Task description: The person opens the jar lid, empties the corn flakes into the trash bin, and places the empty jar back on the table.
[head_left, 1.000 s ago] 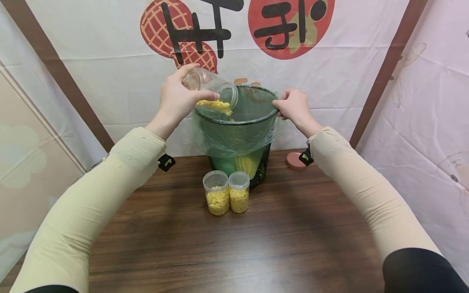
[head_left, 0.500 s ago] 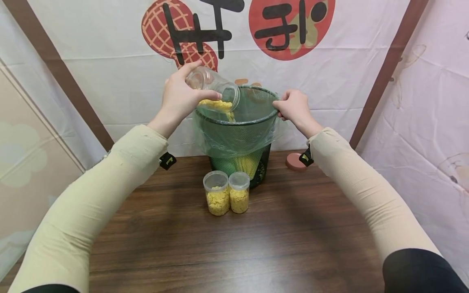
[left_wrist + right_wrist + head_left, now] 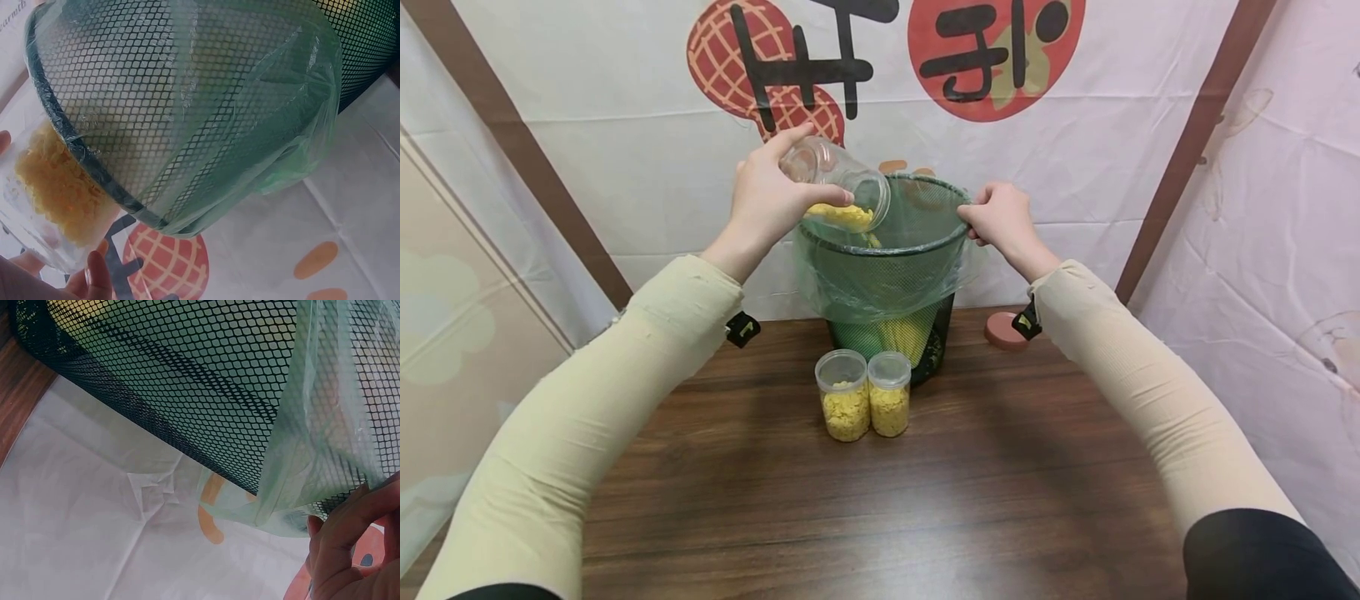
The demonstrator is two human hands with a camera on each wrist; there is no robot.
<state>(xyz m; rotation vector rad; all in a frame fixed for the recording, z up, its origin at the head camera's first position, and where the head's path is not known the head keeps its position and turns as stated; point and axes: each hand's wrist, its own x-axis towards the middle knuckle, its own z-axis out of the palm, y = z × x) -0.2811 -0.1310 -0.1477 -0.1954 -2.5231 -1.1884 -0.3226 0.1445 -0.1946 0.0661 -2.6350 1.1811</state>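
My left hand [image 3: 766,196] grips a clear plastic jar [image 3: 831,167], tipped with its mouth over the left rim of a dark mesh wastebasket [image 3: 934,333]. Yellow crumbly flakes [image 3: 850,218] lie along the jar's lower side, and some fall past the rim. In the left wrist view the flakes [image 3: 59,187] show through the jar wall. A thin green plastic bag [image 3: 880,283] lines the wastebasket and folds down over its outside. My right hand [image 3: 1003,221] pinches the bag-covered rim on the right side. Yellow material shows through the mesh low in the wastebasket.
Two clear jars, a wider one [image 3: 846,408] and a narrower one [image 3: 889,404], stand side by side in front of the wastebasket, both holding yellow flakes. A pink lid [image 3: 1004,331] lies to the right on the brown wooden table [image 3: 880,508]. A printed white cloth [image 3: 647,167] hangs behind.
The jar in my left hand has shifted slightly to the right, and the flakes inside it look a little fewer as they pour out. My right hand stays at the rim.
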